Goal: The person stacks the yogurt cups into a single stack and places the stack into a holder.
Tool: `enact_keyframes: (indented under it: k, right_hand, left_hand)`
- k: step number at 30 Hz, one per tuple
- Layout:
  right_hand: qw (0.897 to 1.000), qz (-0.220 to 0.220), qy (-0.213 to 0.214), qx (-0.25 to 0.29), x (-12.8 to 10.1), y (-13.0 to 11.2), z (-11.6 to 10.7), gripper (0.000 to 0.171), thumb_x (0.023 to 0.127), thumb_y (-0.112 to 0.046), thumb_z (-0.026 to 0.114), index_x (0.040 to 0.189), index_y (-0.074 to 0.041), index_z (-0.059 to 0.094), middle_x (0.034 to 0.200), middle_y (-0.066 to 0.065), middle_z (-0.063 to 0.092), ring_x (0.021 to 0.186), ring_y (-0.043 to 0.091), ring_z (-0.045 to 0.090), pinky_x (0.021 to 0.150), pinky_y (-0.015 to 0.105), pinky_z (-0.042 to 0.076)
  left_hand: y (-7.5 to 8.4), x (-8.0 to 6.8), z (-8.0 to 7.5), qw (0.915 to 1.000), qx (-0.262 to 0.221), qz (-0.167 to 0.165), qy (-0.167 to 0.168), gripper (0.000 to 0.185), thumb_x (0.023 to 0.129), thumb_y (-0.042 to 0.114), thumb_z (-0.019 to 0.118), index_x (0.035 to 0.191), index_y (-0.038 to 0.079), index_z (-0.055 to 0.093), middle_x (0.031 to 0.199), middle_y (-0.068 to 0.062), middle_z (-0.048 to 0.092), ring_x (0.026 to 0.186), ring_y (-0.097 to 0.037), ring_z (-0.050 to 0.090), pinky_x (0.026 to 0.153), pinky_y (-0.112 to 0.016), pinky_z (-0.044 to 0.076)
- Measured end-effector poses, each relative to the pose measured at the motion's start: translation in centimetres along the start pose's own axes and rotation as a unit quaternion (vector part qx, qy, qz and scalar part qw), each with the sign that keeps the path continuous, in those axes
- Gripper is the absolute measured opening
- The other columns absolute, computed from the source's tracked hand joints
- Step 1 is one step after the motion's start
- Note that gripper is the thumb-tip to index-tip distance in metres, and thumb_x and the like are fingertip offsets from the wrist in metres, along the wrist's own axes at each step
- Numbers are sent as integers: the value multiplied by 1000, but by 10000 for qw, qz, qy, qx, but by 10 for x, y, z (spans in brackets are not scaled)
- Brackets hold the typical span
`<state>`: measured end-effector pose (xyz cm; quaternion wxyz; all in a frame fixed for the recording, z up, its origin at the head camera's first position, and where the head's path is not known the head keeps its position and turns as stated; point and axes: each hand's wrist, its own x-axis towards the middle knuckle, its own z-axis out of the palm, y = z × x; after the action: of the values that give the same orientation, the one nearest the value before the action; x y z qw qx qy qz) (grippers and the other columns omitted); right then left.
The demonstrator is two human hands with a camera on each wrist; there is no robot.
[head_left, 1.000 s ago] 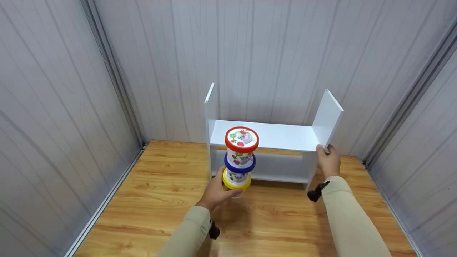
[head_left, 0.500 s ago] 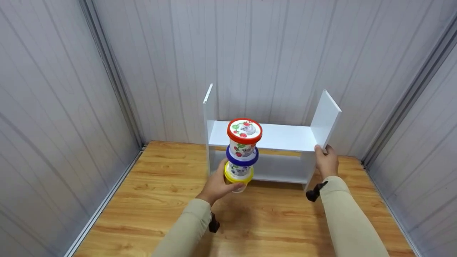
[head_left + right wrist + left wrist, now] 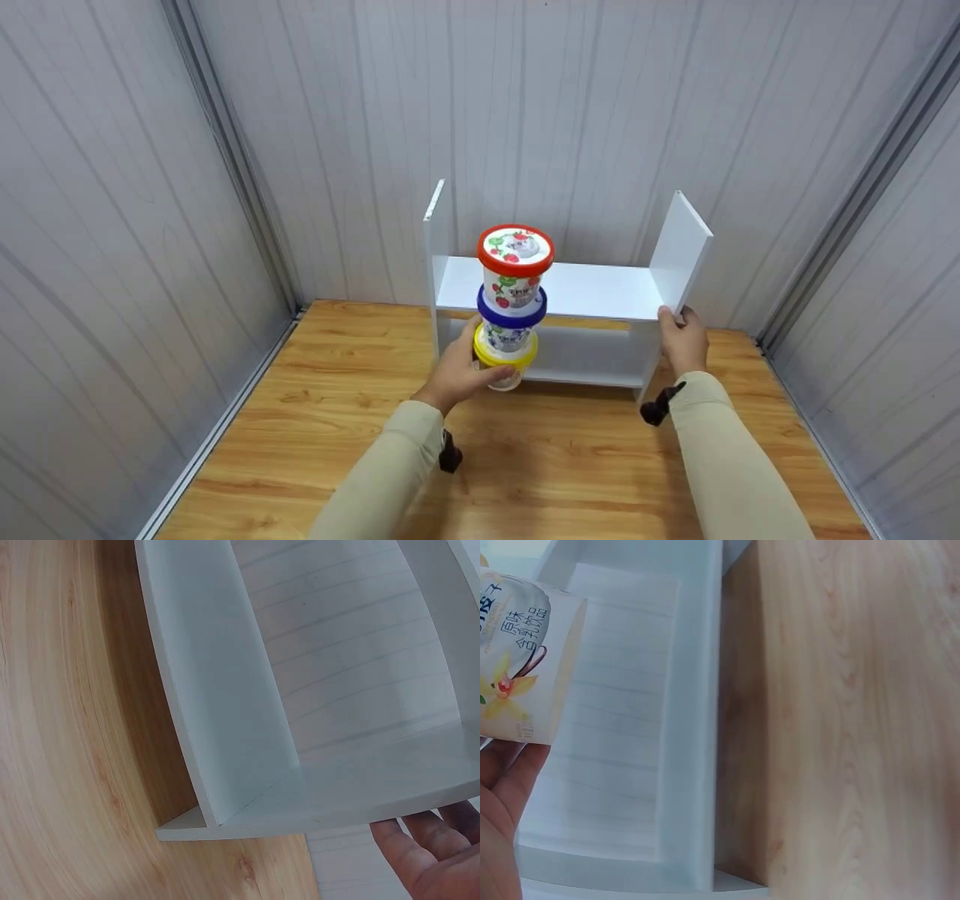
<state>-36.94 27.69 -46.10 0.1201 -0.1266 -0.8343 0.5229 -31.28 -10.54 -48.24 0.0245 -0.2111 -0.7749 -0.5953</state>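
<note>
- Since a second ago the stack of three tubs (image 3: 512, 315) has risen, its red lid now level with the white shelf (image 3: 570, 289) board.
- The right hand (image 3: 682, 339) curls on the shelf's right front corner, steadying it on the worktop (image 3: 315, 420).
- The left hand (image 3: 457, 371), its grip wrapped round the yellow-rimmed bottom tub (image 3: 517, 664), holds the stack in front of the shelf; I judge a lift-and-place step, the next move needing an upright carry above the board.

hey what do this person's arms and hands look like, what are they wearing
Both arms wear long beige sleeves reaching the wrists. The left hand and right hand are bare, with no gloves. A small black device is strapped under each wrist: one on the left, one on the right.
</note>
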Motion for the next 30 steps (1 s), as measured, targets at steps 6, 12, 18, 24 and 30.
enact_keyframes:
  k: [6, 12, 18, 24, 30]
  right_hand:
    - [9999, 94, -75, -2, 1, 1, 1, 75, 103, -52, 40, 159, -4, 27, 152, 27, 42, 135, 42, 46, 105, 54, 46]
    - [9999, 80, -115, 46, 2, 2, 3, 76, 103, -53, 41, 159, -3, 28, 151, 29, 43, 133, 42, 47, 104, 54, 47]
    - [9999, -36, -67, 99, 0, 5, 4, 74, 103, -52, 41, 158, -3, 31, 147, 29, 46, 129, 42, 50, 102, 54, 48]
    - [10000, 20, -22, 45, 0, 9, 3, 74, 103, -52, 40, 158, -3, 30, 150, 28, 44, 132, 42, 48, 105, 55, 45]
    - [10000, 19, 25, -92, 0, 12, 0, 76, 102, -55, 40, 157, -3, 31, 149, 28, 46, 127, 41, 51, 99, 50, 48]
  left_hand:
    - [11, 8, -4, 10000, -35, -82, -5, 92, 75, 48, 87, 150, 35, 34, 131, 12, 61, 119, -12, 59, 107, -46, 45]
    - [21, 16, -7, 9998, -110, -173, -16, 94, 75, 52, 87, 150, 37, 32, 132, 13, 60, 120, -13, 59, 107, -45, 46]
    - [31, 25, -8, 9997, 208, 10, -117, 95, 77, 53, 85, 152, 35, 29, 131, 12, 59, 118, -13, 59, 105, -44, 48]
    - [38, 36, -5, 9996, 227, -1, -169, 95, 76, 52, 85, 151, 36, 29, 128, 11, 61, 115, -12, 61, 103, -43, 49]
    - [41, 48, -3, 9996, 192, 73, -188, 92, 77, 50, 85, 151, 34, 31, 127, 11, 62, 114, -13, 62, 101, -43, 50]
